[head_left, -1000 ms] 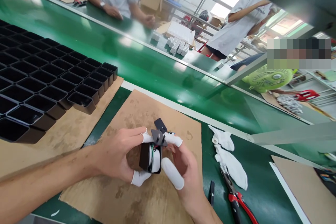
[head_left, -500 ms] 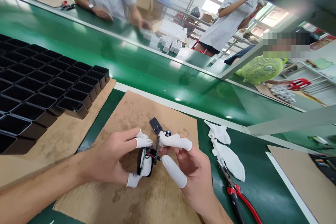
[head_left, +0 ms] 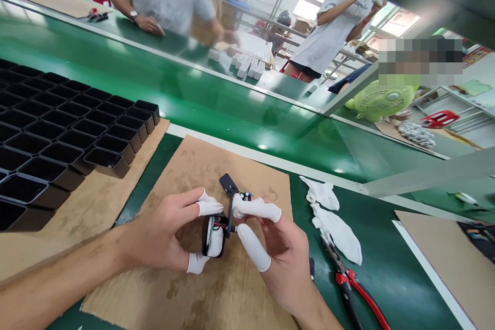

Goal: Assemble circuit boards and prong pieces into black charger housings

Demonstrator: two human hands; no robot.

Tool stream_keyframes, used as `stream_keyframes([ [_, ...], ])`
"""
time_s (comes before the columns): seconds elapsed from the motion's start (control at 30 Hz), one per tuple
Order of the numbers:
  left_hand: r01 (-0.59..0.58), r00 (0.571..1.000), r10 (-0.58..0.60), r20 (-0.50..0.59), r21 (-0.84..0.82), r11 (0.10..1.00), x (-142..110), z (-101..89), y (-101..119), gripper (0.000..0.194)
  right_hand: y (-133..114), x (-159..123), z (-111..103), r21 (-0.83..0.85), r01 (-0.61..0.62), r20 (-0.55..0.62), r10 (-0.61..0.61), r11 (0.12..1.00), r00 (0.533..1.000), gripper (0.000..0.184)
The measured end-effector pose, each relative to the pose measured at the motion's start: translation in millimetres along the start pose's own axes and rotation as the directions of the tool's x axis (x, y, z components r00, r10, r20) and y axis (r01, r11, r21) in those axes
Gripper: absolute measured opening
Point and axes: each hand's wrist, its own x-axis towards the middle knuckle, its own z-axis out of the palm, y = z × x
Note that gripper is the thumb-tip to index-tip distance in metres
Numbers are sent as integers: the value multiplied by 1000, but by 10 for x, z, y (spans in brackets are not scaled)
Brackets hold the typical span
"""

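1. The black case (head_left: 204,240) is sitting over the middle of the cardboard sheet (head_left: 185,165), its open end facing up toward me; its mouth's long axis is running roughly from near to far. Whether its base is touching the sheet, I cannot tell.
2. The black plate (head_left: 231,211) is standing on edge at the mouth's right side, its prong (head_left: 233,229) pointing right toward my thumb.
3. My left hand (head_left: 170,232) is holding the case in a fairly wide grip, thumb at its near end, fingers at its far end.
4. My right hand (head_left: 288,245) is narrowing around the plate, fingers touching its right face, thumb tip at the prong.
5. White, soft-looking finger covers (head_left: 253,247) are wrapping my thumbs and some fingers. Inside the smooth, round-cornered case, a white block (head_left: 215,241) and thin red wires (head_left: 220,226) are showing.
6. Beyond, a flat black piece (head_left: 228,184) is lying beside small circuit parts (head_left: 246,196); stains are marking the cardboard.
7. To the right, red-and-black pliers (head_left: 342,276) are resting on the glossy green worktop (head_left: 394,247).
8. A co-worker's pale shirt (head_left: 325,36) is bearing dark lettering, too small for reading.
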Motion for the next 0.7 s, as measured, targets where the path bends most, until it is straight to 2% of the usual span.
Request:
stream_keyframes([
  [0.2,1,998,-2,-60,-12,1000,49,11,35,49,-26,-18,13,-144,70,-28,-75,987,997,33],
  [0.33,6,993,-10,-114,-36,999,76,20,57,54,-21,-30,9,-296,243,-56,-271,924,961,42],
  [0.43,-5,989,-3,-149,-53,999,84,26,54,58,-30,-19,-19,-415,374,4,-409,830,912,37],
  [0.47,-8,988,0,-156,-50,999,82,27,47,60,-34,-10,-26,-441,381,42,-405,813,913,32],
  [0.53,-12,987,5,-161,-40,999,71,31,27,65,-34,9,-31,-481,323,87,-322,815,943,31],
  [0.63,-17,989,10,-146,-43,999,47,35,5,74,5,22,-6,-447,146,88,-118,883,989,55],
  [0.7,-15,993,8,-116,-59,998,35,35,10,72,52,14,17,-336,58,100,-26,940,995,68],
])
